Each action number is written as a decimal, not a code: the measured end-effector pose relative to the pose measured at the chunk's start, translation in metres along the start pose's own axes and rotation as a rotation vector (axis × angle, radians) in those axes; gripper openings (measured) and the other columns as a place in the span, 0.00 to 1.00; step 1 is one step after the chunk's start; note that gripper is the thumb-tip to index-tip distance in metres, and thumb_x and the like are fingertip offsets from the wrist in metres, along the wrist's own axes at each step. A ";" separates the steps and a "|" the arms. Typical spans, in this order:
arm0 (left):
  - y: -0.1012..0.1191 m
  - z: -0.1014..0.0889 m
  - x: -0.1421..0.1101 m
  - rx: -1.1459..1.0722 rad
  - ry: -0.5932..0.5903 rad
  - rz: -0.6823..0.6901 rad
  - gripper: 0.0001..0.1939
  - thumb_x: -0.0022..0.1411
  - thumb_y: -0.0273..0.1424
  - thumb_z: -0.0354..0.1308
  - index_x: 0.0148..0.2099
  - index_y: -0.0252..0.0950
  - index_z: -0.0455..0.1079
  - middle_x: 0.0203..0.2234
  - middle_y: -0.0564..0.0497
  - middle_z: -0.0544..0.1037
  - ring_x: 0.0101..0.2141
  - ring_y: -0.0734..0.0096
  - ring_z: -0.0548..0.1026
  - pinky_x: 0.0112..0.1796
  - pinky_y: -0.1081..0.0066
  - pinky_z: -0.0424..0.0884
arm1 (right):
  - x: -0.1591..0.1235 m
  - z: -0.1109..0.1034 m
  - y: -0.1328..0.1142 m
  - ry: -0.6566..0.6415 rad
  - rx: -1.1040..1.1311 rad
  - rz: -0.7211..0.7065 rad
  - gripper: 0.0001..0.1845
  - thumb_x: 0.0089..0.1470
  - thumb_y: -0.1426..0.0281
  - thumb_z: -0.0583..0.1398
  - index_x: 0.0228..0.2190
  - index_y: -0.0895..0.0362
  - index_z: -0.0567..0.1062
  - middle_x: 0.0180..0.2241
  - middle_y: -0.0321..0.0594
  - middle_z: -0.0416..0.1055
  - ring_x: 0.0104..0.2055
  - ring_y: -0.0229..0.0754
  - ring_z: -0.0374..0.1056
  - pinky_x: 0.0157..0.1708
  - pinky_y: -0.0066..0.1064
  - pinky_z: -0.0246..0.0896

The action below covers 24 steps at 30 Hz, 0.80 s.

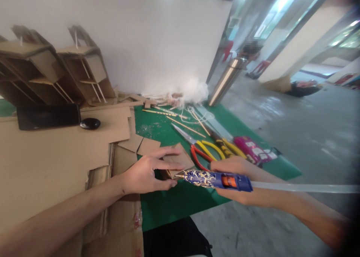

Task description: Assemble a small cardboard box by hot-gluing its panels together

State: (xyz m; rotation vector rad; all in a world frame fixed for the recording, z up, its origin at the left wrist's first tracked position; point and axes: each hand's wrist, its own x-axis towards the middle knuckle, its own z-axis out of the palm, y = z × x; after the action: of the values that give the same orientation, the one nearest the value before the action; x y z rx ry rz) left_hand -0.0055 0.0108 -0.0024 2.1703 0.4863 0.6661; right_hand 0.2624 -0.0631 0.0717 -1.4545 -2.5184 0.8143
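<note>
My left hand [150,171] is closed on a small piece of cardboard [180,159], fingers over its top and thumb at the near edge. My right hand [236,171] grips a blue hot glue gun [218,180], spotted with dried glue. A long clear glue stick [303,187] sticks out of its back end. The gun's nozzle points left and meets the near edge of the cardboard beside my left fingertips. Just beyond my right hand lie scissors [194,142] with red and yellow handles. The right fingers are partly hidden behind the gun.
A black phone [49,117] and a black mouse [90,123] sit on cardboard sheets [50,156]. Cardboard shelf models [81,66] stand at the back left. Pliers [225,144], a purple packet [251,148], thin sticks [187,126], white fluff [194,90] and a steel flask [227,79] lie around the green tabletop [180,210].
</note>
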 end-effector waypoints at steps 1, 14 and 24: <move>0.000 0.000 0.000 -0.001 0.003 0.003 0.20 0.59 0.30 0.66 0.55 0.41 0.78 0.64 0.45 0.68 0.65 0.52 0.64 0.64 0.54 0.62 | 0.000 0.000 0.000 0.002 -0.003 0.001 0.10 0.54 0.71 0.56 0.24 0.54 0.60 0.22 0.30 0.59 0.23 0.35 0.58 0.25 0.28 0.48; -0.001 0.000 -0.001 -0.009 0.010 0.019 0.19 0.60 0.30 0.66 0.55 0.41 0.78 0.64 0.44 0.68 0.65 0.53 0.64 0.64 0.56 0.62 | -0.001 -0.001 0.003 0.013 0.024 0.016 0.09 0.52 0.72 0.56 0.24 0.54 0.61 0.21 0.30 0.60 0.22 0.35 0.58 0.24 0.28 0.47; -0.002 0.001 0.000 -0.022 0.016 0.011 0.21 0.59 0.29 0.67 0.55 0.45 0.77 0.64 0.47 0.68 0.65 0.54 0.63 0.64 0.54 0.62 | -0.003 -0.002 0.007 0.006 -0.031 0.028 0.10 0.53 0.70 0.56 0.23 0.54 0.59 0.21 0.30 0.59 0.22 0.35 0.56 0.24 0.28 0.46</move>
State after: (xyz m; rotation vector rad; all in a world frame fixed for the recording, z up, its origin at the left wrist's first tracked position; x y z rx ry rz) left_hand -0.0049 0.0113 -0.0043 2.1499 0.4736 0.6918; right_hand 0.2702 -0.0622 0.0701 -1.5019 -2.5230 0.7769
